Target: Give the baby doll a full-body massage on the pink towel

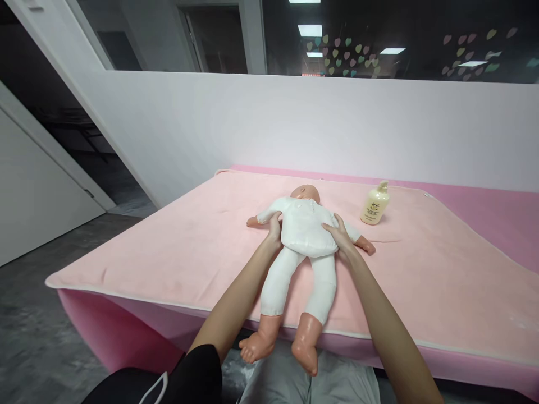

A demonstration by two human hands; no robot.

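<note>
Your single camera sits on your head, looking forward and steeply down along your bare forearms [238, 289] from close by. Your left hand [275, 229] and right hand [340, 235] fall near mid-view, either side of the doll [309, 227], seen from its feet end. It takes in your grey trousers [311, 375] at the bottom edge, then reaches wide over the pink blanket [177, 241] to the white wall [295, 123] and dark window [412, 25] along the top
</note>
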